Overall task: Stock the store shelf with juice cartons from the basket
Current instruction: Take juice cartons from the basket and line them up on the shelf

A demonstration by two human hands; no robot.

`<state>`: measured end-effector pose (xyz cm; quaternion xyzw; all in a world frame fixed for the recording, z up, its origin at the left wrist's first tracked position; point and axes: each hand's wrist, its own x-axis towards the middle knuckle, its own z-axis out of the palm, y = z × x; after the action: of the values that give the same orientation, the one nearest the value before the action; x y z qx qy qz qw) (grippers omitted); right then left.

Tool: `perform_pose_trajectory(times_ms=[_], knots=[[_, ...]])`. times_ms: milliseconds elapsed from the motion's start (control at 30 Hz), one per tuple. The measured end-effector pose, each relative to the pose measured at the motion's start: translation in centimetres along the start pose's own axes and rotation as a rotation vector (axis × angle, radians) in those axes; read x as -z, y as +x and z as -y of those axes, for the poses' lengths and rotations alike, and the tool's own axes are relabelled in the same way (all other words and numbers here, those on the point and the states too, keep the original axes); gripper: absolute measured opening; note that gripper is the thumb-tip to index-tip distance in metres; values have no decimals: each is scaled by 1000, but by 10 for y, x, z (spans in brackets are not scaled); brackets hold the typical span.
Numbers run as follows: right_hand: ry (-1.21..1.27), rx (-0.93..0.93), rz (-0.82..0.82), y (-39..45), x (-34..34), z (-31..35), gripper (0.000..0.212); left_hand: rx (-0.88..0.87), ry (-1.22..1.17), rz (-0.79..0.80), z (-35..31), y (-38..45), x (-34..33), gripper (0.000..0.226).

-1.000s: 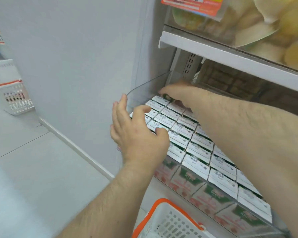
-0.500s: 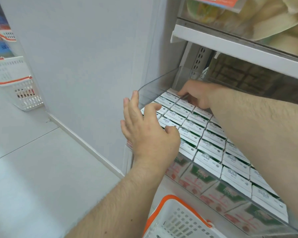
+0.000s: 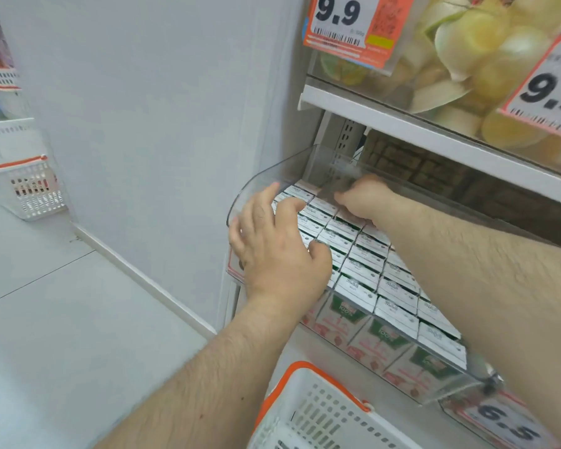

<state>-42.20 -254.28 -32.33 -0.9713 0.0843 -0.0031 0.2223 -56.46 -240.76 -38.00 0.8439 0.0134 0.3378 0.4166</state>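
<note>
Several white-topped juice cartons (image 3: 399, 293) with green and red fronts stand in tight rows on the sloped shelf, behind a clear plastic guard (image 3: 450, 384). My left hand (image 3: 279, 254) rests on the carton tops at the shelf's front left corner, fingers spread and straight, thumb on a carton. My right hand (image 3: 363, 197) reaches deeper to the back rows, its fingers curled down round a carton there. That carton is mostly hidden by the hand. A white basket (image 3: 314, 413) with an orange rim sits below the shelf, and what it holds is out of view.
Close above my right hand runs the white upper shelf (image 3: 418, 128), which carries bagged yellow-green produce and orange price tags. A 6.5 price tag (image 3: 506, 422) hangs at the lower shelf edge. A white wall panel stands to the left. Stacked baskets (image 3: 30, 189) sit on the floor far left.
My view has risen and shifted, showing the price tags above. My right hand has gone from lying flat on the back cartons to curling its fingers down. My left hand has stayed on the front cartons.
</note>
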Motion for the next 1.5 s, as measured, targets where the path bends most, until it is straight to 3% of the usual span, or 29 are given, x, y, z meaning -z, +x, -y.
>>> perform_pose_trajectory(times_ms=[100,267,433,533,600,700,800,933,1067,1167,1333,1500], knots=[[-91,39,-85,-27,18,-12,19,0,-29,1,-4,-4,7,49],[-119,151,-255,-93,28,-16,12,-85,-35,215,-21,-22,14,46],[-106,282,-454,-166,30,-37,14,-202,-21,323,-39,-46,16,49],[-116,457,-614,-206,29,-67,17,-292,-23,403,-52,-68,13,48],[-93,598,-722,-233,24,-87,20,-357,-55,502,-61,-89,11,42],[-36,716,-776,-273,3,-126,14,-436,-41,781,-68,-132,10,29],[22,689,-679,-310,-38,-170,16,-548,152,1060,-66,-169,-1,17],[65,342,-442,-326,-101,-237,22,-428,181,1276,-38,-202,-27,36],[-92,-126,78,-318,-142,-310,25,-225,206,1356,-8,-231,-56,45],[-71,-340,328,-312,-175,-354,26,-129,159,1376,10,-260,-80,42],[-93,-573,503,-315,-217,-388,12,104,64,1424,26,-301,-116,39],[-186,-729,496,-317,-262,-408,59,248,55,1459,38,-326,-132,37]])
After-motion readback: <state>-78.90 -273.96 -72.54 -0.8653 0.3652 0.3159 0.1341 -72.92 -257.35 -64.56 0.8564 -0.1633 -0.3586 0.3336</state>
